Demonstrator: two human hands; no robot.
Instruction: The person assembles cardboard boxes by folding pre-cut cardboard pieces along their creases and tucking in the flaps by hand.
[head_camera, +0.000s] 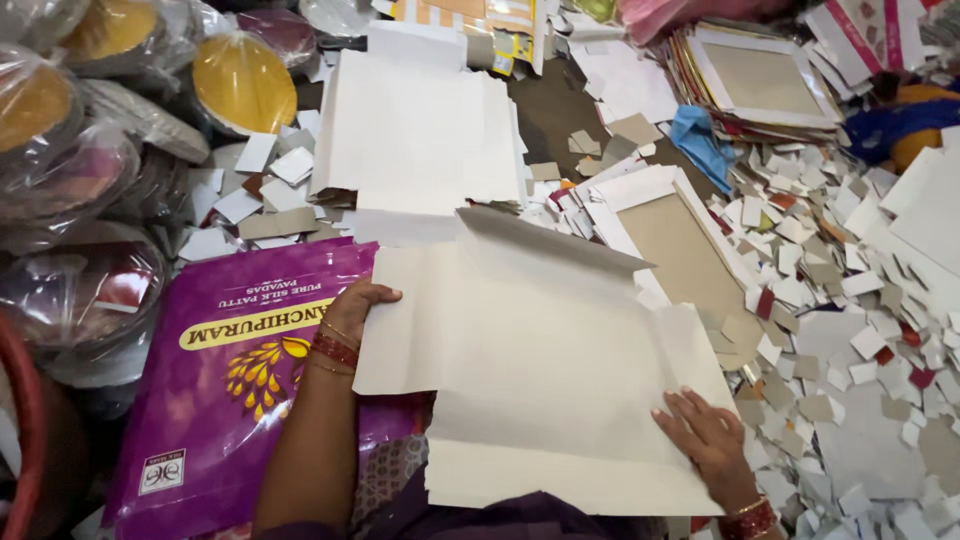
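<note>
Evidently we are folding the white card (540, 350) lying before us, partly over a purple bag (240, 370): our left hand (350, 310) pinches its left edge, our right hand (705, 435) presses flat, fingers spread (no grip). Next, judging here, creasing needs steady pressure across 1 flap.

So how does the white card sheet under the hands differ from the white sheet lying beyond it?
The near card sheet has its far flap folded up and notched corners; the far sheet lies flat with no flap raised. The left hand grips the near card sheet's left edge and the right hand presses on it; no hand touches the far sheet. Both are plain white and roughly rectangular.
</note>
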